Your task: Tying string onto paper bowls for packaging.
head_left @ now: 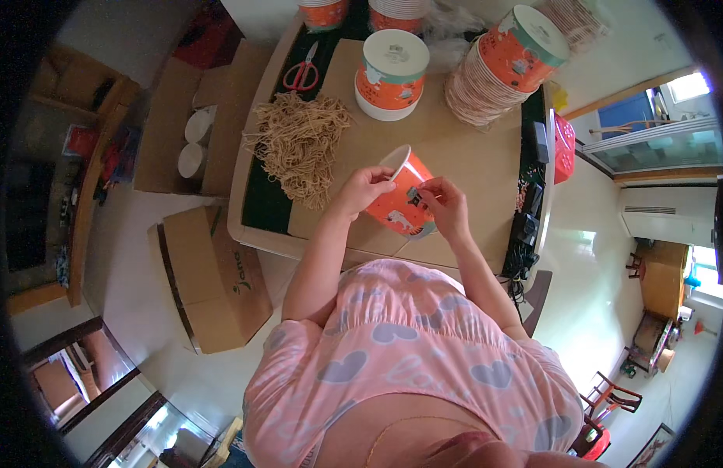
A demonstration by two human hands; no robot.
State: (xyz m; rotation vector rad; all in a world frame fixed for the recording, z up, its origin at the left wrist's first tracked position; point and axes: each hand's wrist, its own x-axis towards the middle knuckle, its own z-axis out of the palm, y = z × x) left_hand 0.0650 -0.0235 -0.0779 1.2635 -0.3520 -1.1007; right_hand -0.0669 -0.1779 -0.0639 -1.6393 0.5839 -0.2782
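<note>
- Head view, held tub: an orange paper tub (412, 175) with printed figures was held above the surface (272, 243), on the wearer's side of the upturned tub (392, 90); it was tilted, with its white rim toward the upper left.
- Head view, left hand (369, 191): the grip held the orange paper tub at the wall near its rim, thumb and fingers pressed close.
- Head view, right hand (445, 204): the grip was narrow, its fingertips at the tub's printed wall; whether it pinched anything could not be told.
- Head view, left of the upturned tub: a heap of tan strands (299, 148) lay loose, with red-handled scissors (301, 76) just beyond it; farther left, a cardboard carton (162, 148) contained white round items (194, 160).
- Head view, right of the upturned tub: a leaning stack of tubs (494, 82) stood near, and a red basket (564, 148) lay farther off.
- Head view, beneath the upturned tub: a cardboard sheet (470, 171) covered much of the surface.
- Head view, beyond the upturned tub: further orange tubs (396, 15) stood at the far edge.
</note>
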